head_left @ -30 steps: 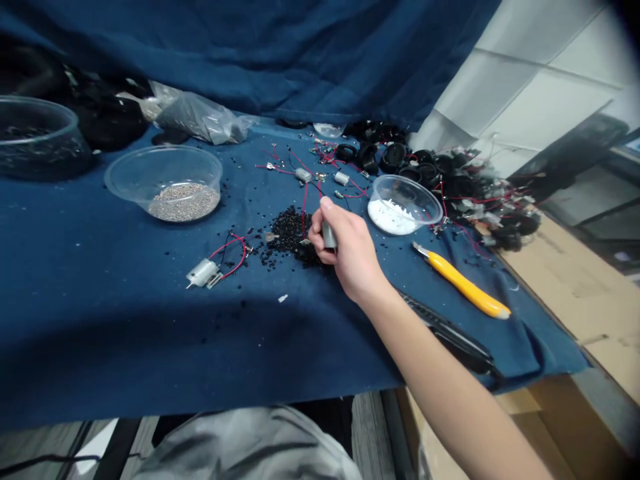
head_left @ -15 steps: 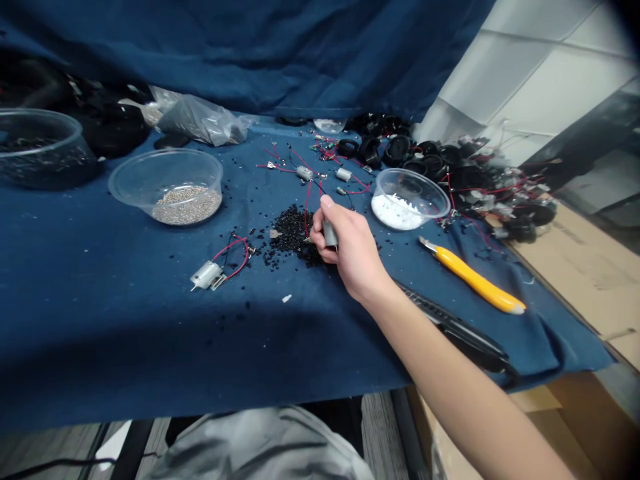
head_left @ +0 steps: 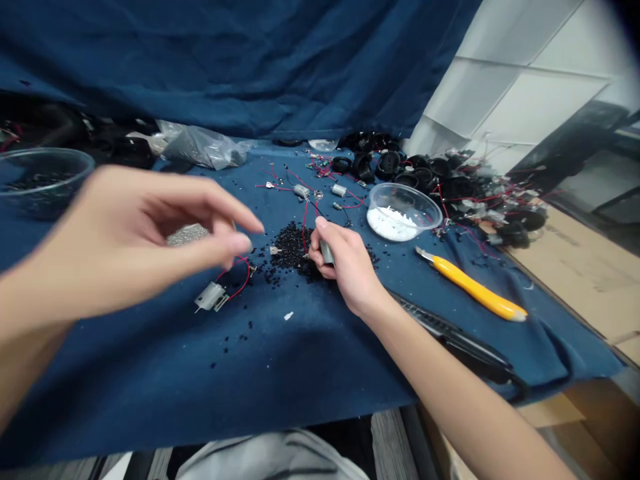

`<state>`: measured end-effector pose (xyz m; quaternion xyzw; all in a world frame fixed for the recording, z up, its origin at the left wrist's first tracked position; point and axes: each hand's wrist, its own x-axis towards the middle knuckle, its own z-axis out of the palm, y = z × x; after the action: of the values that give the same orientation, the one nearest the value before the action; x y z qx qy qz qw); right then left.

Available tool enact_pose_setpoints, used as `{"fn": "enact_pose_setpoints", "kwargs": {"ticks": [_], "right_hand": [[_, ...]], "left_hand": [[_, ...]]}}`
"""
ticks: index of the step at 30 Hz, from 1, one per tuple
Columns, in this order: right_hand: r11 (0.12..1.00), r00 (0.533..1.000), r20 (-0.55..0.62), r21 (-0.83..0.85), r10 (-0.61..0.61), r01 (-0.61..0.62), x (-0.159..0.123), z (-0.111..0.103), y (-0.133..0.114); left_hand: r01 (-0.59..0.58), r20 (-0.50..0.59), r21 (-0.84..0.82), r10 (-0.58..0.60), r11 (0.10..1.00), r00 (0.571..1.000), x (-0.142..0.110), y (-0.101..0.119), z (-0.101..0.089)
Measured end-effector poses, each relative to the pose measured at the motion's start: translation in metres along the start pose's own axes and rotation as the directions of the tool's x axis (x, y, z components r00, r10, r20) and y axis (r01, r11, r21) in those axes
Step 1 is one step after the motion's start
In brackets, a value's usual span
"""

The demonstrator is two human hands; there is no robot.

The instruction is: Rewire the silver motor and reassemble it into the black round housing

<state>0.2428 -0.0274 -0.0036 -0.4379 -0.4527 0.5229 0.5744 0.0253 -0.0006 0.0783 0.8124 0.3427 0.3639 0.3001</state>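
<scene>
The blurred left hand (head_left: 125,233) seems empty, its fingers (head_left: 235,243) held apart above a wired motor (head_left: 211,297); the right hand (head_left: 347,270) clamps a silver motor (head_left: 327,252) between thumb and fingers, just over black granules (head_left: 293,250) on blue cloth (head_left: 150,373)
</scene>
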Motion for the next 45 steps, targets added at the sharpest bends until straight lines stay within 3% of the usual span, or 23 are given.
{"fn": "enact_pose_setpoints", "kwargs": {"ticks": [2,4,7,9,11,14,18,20,23,25,27,30,33,36,38,45], "right_hand": [[1.0,1.0,-0.005,-0.025,0.01,-0.01,0.0,-0.001,0.001],[0.998,1.0,-0.018,-0.065,0.01,-0.011,0.0,-0.002,0.001],[0.997,1.0,0.009,-0.082,0.012,-0.011,-0.002,-0.001,0.0],[0.998,0.998,0.06,-0.057,0.031,-0.028,-0.003,-0.001,-0.001],[0.998,0.993,0.107,-0.03,0.056,-0.053,-0.003,-0.002,-0.003],[0.997,0.989,0.127,-0.018,0.072,-0.07,-0.003,-0.004,-0.006],[0.998,0.99,0.129,-0.033,0.064,-0.06,-0.003,-0.005,-0.008],[0.996,0.99,0.136,-0.089,0.025,-0.013,-0.004,-0.004,-0.008],[0.946,0.987,0.141,-0.303,-0.077,0.117,-0.007,-0.001,-0.009],[0.877,0.984,0.142,-0.452,-0.108,0.161,-0.01,0.001,-0.009],[0.834,0.985,0.144,-0.529,-0.095,0.158,-0.011,0.001,-0.008],[0.853,0.984,0.165,-0.502,-0.065,0.141,-0.012,0.001,-0.008],[0.946,0.97,0.239,-0.322,0.047,0.034,-0.01,-0.001,-0.012],[0.983,0.924,0.34,-0.106,0.178,-0.15,-0.009,-0.001,-0.018],[0.977,0.901,0.384,-0.012,0.202,-0.214,-0.009,-0.001,-0.021],[0.969,0.885,0.429,0.08,0.178,-0.234,-0.009,-0.002,-0.02]], "left_hand": [[-0.029,0.15,0.017,0.026,0.999,0.988,-0.002,-0.005,0.018],[0.029,0.291,-0.156,0.018,0.987,0.957,-0.007,-0.013,0.038],[0.335,0.415,-0.489,-0.124,0.805,0.902,-0.013,-0.024,0.059],[0.477,0.466,-0.586,-0.209,0.655,0.86,-0.016,-0.029,0.064],[0.546,0.494,-0.615,-0.261,0.57,0.829,-0.018,-0.031,0.064],[0.59,0.506,-0.619,-0.312,0.519,0.805,-0.019,-0.032,0.063],[0.583,0.499,-0.667,-0.302,0.464,0.812,-0.021,-0.035,0.065],[0.562,0.47,-0.655,-0.31,0.504,0.826,-0.021,-0.038,0.066],[0.485,0.382,-0.455,-0.329,0.746,0.864,-0.021,-0.042,0.067],[0.314,0.326,-0.198,-0.24,0.929,0.914,-0.022,-0.043,0.066],[0.063,0.347,0.013,-0.063,0.998,0.936,-0.025,-0.042,0.064],[-0.191,0.503,0.102,0.116,0.976,0.857,-0.03,-0.04,0.063],[-0.235,0.59,0.126,0.118,0.964,0.799,-0.034,-0.04,0.064],[-0.21,0.597,0.138,0.088,0.968,0.798,-0.034,-0.043,0.067],[-0.191,0.591,0.14,0.073,0.972,0.803,-0.034,-0.046,0.068],[-0.181,0.562,0.191,0.043,0.965,0.826,-0.035,-0.05,0.071]]}}
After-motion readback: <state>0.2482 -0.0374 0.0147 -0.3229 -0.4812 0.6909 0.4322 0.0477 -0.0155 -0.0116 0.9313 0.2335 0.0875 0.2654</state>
